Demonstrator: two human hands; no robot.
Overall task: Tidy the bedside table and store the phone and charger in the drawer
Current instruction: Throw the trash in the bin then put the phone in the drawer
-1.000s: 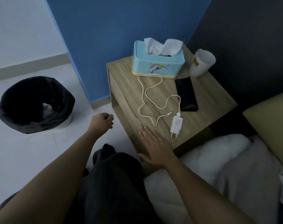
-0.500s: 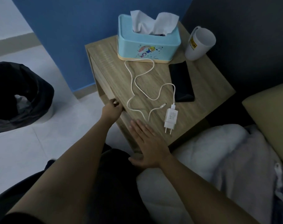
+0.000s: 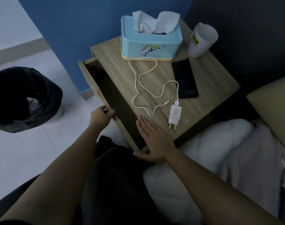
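A wooden bedside table [image 3: 208, 88] stands against a blue wall. Its drawer [image 3: 93, 85] is pulled partly out to the left, dark inside. My left hand [image 3: 102, 116] grips the drawer's front edge. My right hand [image 3: 154, 142] lies flat, fingers apart, on the table's near corner. A black phone [image 3: 184, 79] lies face up on the top. A white charger plug [image 3: 175, 115] lies close to my right fingertips, and its white cable [image 3: 138, 82] loops back toward the tissue box.
A light blue tissue box [image 3: 150, 44] and a white cup [image 3: 202, 40] stand at the back of the table. A bin with a black bag [image 3: 24, 99] sits on the floor to the left. White bedding [image 3: 211, 146] and a pillow [image 3: 275, 111] lie to the right.
My left hand reached the drawer front, took hold of it and pulled the drawer out. My right hand stayed flat on the table corner. The view moved closer.
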